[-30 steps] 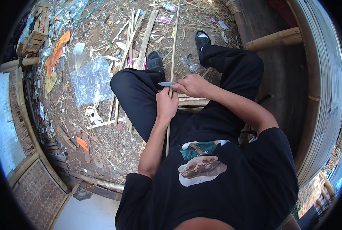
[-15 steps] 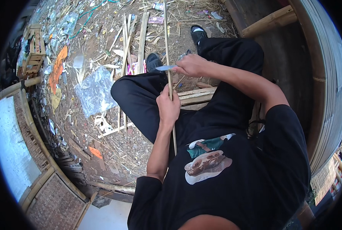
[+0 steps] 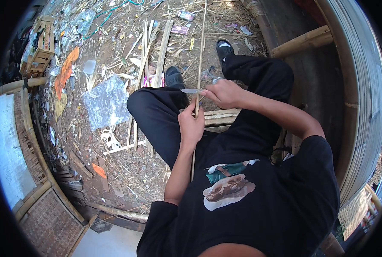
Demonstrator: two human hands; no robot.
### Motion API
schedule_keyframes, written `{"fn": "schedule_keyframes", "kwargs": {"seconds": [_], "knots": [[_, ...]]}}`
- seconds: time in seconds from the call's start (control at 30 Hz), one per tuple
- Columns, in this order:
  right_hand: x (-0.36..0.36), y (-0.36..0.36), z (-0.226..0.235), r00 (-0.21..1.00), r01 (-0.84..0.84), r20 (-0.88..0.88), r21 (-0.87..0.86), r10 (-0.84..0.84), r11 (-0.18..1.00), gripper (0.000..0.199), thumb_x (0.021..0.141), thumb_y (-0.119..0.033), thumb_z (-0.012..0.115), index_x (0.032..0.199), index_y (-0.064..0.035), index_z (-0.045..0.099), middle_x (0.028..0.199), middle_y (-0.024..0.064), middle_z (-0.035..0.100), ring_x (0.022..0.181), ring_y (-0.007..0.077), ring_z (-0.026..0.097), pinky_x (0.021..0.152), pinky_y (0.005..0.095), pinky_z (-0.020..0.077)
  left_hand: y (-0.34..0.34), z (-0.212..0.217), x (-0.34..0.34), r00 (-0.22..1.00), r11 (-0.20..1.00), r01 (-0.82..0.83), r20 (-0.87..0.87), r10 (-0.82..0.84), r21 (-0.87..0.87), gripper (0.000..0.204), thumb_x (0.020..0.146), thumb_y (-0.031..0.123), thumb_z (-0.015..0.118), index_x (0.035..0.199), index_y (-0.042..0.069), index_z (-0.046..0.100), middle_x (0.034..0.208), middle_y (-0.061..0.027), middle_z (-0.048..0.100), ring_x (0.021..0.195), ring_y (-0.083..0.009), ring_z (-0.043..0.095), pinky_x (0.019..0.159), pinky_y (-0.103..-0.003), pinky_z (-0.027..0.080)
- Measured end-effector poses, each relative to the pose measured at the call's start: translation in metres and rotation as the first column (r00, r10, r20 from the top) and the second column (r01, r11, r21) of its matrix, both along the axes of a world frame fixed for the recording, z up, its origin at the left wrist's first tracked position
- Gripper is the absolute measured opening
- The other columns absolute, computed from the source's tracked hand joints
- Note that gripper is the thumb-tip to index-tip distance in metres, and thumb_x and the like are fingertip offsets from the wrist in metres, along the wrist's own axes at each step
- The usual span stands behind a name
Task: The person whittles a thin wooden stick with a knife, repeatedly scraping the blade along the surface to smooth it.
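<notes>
while we sit with legs crossed, our left hand (image 3: 191,125) grips the thin bamboo strip (image 3: 200,51) running toward twelve o'clock; our right hand (image 3: 223,93) clasps a knife (image 3: 191,91), blade pointing nine o'clock, touching the strip.

A pale tan bamboo strip (image 3: 198,64) and a silver-grey knife blade (image 3: 191,91) are seen against black trousers (image 3: 156,115). A black shirt (image 3: 263,205) is printed with a teal and beige picture. Orange scraps (image 3: 64,73) are scattered on brown ground (image 3: 126,171) at the left.
</notes>
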State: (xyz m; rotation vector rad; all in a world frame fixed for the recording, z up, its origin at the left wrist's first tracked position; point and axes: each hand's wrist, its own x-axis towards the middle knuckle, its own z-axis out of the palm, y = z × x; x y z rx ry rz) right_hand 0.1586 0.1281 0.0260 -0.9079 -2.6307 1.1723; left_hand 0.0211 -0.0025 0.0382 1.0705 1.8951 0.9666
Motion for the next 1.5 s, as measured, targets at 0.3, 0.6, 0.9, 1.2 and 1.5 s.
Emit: {"fn": "schedule_keyframes", "kwargs": {"seconds": [0.3, 0.6, 0.9, 1.2, 1.5], "knots": [[-0.014, -0.014, -0.01, 0.979, -0.2, 0.048, 0.034, 0.198, 0.979, 0.06, 0.098, -0.049, 0.041, 0.07, -0.0006, 0.063, 0.06, 0.0221, 0.06, 0.06, 0.044, 0.061, 0.06, 0.0532, 0.0494, -0.004, 0.001, -0.001, 1.0, 1.0, -0.006, 0.013, 0.007, -0.023, 0.019, 0.088, 0.003, 0.056, 0.101, -0.008, 0.063, 0.08, -0.0271, 0.063, 0.073, -0.0401, 0.065, 0.063, -0.038, 0.048], [-0.016, 0.083, -0.036, 0.97, 0.238, 0.01, 0.2, -0.245, 0.951, 0.054, 0.1, -0.047, 0.039, 0.078, -0.0042, 0.062, 0.062, 0.0199, 0.058, 0.065, 0.0422, 0.061, 0.06, 0.0506, 0.0471, -0.018, 0.003, 0.0, 1.0, 1.0, -0.03, -0.005, 0.03, 0.004, 0.036, 0.086, 0.003, 0.057, 0.12, -0.007, 0.059, 0.072, -0.0232, 0.061, 0.059, -0.0261, 0.06, 0.06, -0.034, 0.047], [-0.011, 0.103, -0.003, 0.891, 0.421, 0.209, -0.05, -0.402, 0.906, 0.067, 0.099, -0.057, 0.034, 0.081, 0.0027, 0.06, 0.076, 0.0221, 0.062, 0.075, 0.0369, 0.061, 0.071, 0.0459, 0.0449, -0.016, 0.002, -0.006, 0.97, 0.996, 0.004, 0.241, 0.017, -0.084, 0.034, 0.088, 0.009, 0.062, 0.12, -0.004, 0.062, 0.081, -0.0127, 0.069, 0.072, -0.0058, 0.056, 0.066, -0.026, 0.047], [-0.013, -0.005, 0.004, 0.991, -0.11, -0.132, -0.9, -0.023, 0.422, 0.029, 0.103, -0.034, 0.045, 0.098, -0.007, 0.056, 0.066, -0.0031, 0.049, 0.054, 0.0026, 0.043, 0.045, 0.019, 0.032, -0.019, 0.007, -0.022, 0.92, 0.996, -0.038, 0.387, 0.065, -0.076, 0.032, 0.091, 0.011, 0.061, 0.121, -0.002, 0.061, 0.081, -0.0054, 0.067, 0.069, -0.0065, 0.051, 0.065, -0.024, 0.044], [-0.011, -0.029, -0.003, 0.978, -0.205, -0.201, -0.977, 0.062, 0.063, 0.043, 0.103, -0.044, 0.039, 0.078, -0.0109, 0.05, 0.059, -0.009, 0.03, 0.047, 0.0016, 0.024, 0.041, 0.0207, 0.0177, -0.039, 0.019, -0.018, 0.982, 0.995, 0.043, 0.186, -0.025, -0.094, 0.017, 0.093, 0.005, 0.056, 0.107, -0.004, 0.06, 0.081, -0.0024, 0.062, 0.072, -0.0058, 0.051, 0.064, -0.024, 0.043]]}}
